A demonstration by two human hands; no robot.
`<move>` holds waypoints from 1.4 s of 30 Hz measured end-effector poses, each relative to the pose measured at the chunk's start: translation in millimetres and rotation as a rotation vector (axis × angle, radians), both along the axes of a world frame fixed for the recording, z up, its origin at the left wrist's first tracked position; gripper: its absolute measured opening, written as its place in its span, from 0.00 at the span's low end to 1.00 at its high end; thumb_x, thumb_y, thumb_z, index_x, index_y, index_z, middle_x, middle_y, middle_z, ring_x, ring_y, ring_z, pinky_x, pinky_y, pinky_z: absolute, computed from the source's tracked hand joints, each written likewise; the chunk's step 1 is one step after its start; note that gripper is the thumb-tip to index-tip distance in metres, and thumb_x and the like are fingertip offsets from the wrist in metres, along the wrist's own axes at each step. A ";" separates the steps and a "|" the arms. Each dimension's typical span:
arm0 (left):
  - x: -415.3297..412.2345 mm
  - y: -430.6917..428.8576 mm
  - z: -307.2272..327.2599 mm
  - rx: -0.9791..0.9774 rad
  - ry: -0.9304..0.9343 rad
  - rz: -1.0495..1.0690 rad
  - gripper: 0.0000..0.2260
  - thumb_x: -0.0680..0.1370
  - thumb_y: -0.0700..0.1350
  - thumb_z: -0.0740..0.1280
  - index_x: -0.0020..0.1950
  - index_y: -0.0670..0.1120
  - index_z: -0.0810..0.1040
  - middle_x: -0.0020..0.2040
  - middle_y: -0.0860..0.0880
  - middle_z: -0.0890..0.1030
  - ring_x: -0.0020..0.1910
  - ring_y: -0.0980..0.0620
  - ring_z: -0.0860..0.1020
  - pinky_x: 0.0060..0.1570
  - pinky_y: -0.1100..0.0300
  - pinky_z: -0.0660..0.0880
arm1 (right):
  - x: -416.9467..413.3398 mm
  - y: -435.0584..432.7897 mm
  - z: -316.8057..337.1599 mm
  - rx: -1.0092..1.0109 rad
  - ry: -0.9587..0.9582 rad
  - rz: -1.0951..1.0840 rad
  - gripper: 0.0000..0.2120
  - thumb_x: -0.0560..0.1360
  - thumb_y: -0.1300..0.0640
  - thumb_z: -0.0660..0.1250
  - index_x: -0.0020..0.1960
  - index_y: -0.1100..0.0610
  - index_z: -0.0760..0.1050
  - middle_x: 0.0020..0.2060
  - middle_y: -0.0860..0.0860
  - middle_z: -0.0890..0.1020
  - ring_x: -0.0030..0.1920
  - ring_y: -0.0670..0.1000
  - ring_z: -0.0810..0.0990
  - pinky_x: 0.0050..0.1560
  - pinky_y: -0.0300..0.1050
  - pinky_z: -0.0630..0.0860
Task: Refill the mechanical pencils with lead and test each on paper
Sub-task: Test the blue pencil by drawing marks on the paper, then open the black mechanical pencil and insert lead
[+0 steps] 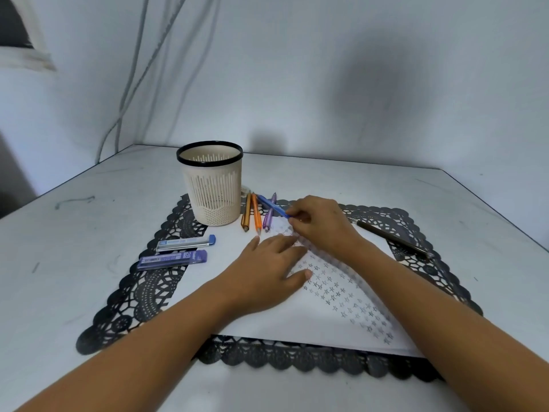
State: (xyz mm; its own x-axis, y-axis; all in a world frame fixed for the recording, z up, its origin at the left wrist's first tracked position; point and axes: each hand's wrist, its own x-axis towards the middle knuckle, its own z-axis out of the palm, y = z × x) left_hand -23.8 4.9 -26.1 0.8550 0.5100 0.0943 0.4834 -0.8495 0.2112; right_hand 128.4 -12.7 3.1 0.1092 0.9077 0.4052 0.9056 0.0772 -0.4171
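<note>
Grip on the right hand (322, 226) pinches a blue plastic mechanical pencil (271, 206). The left hand (267, 270) has a wide grip, flat on white star-doodled paper (285, 319).

Matt cream plastic cup (212, 200) (rim glossy black); black lacy mat (148, 289); matt white paper (282, 325); glossy translucent plastic clear lead case (185, 243) and violet lead case (172, 259); smooth, scuffed table (89, 233).

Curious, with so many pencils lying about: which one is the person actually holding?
The blue pencil, pinched in the right hand. The gold pencil, orange pencil and purple pencil lie loose beside the pen holder; the dark pencil lies apart.
</note>
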 end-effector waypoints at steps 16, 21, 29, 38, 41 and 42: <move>-0.3 -2.6 1.2 -0.011 -0.065 -0.017 0.22 0.79 0.57 0.54 0.71 0.53 0.61 0.71 0.52 0.64 0.71 0.54 0.58 0.72 0.47 0.49 | -21.8 22.4 6.2 -0.106 -0.080 0.047 0.09 0.74 0.57 0.67 0.52 0.60 0.79 0.46 0.54 0.82 0.44 0.50 0.78 0.48 0.42 0.76; -1.6 -4.9 4.0 -0.008 -0.078 -0.016 0.21 0.79 0.56 0.55 0.71 0.52 0.62 0.70 0.52 0.65 0.69 0.53 0.59 0.71 0.48 0.53 | -27.9 27.7 5.7 -0.111 -0.101 0.066 0.08 0.73 0.57 0.67 0.51 0.58 0.80 0.46 0.54 0.83 0.45 0.50 0.79 0.51 0.47 0.77; -2.0 -4.8 4.3 -0.008 -0.062 -0.006 0.22 0.79 0.57 0.54 0.71 0.52 0.62 0.71 0.52 0.63 0.70 0.53 0.58 0.72 0.47 0.52 | -27.4 27.6 8.2 -0.139 -0.074 0.053 0.12 0.74 0.54 0.66 0.55 0.56 0.80 0.51 0.52 0.82 0.43 0.43 0.73 0.48 0.36 0.71; -1.2 -2.8 4.0 -0.032 0.014 0.014 0.23 0.79 0.58 0.52 0.73 0.54 0.58 0.75 0.51 0.57 0.74 0.54 0.54 0.73 0.49 0.47 | 31.3 -34.7 23.6 -0.082 -0.019 -0.148 0.09 0.75 0.54 0.66 0.53 0.54 0.80 0.46 0.48 0.82 0.42 0.43 0.75 0.40 0.28 0.66; -1.7 -2.3 3.1 -0.035 0.015 0.018 0.24 0.79 0.58 0.52 0.73 0.54 0.57 0.75 0.51 0.57 0.74 0.54 0.54 0.73 0.49 0.47 | 64.8 -57.7 19.4 -0.191 -0.150 -0.331 0.10 0.76 0.55 0.64 0.55 0.54 0.79 0.50 0.53 0.80 0.44 0.48 0.75 0.46 0.39 0.68; -1.0 -2.6 3.1 -0.033 0.013 0.018 0.24 0.79 0.59 0.51 0.74 0.54 0.57 0.75 0.51 0.57 0.74 0.54 0.54 0.73 0.49 0.48 | 74.3 -66.1 17.6 -0.233 -0.170 -0.392 0.11 0.76 0.55 0.64 0.56 0.55 0.79 0.52 0.54 0.79 0.47 0.51 0.75 0.48 0.42 0.69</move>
State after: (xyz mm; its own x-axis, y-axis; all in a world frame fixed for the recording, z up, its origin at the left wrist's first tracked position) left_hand -24.8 2.2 -23.1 0.8470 0.5275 0.0663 0.5010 -0.8337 0.2323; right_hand 202.6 -78.8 20.7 0.4112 0.8800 0.2379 0.9046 -0.3616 -0.2259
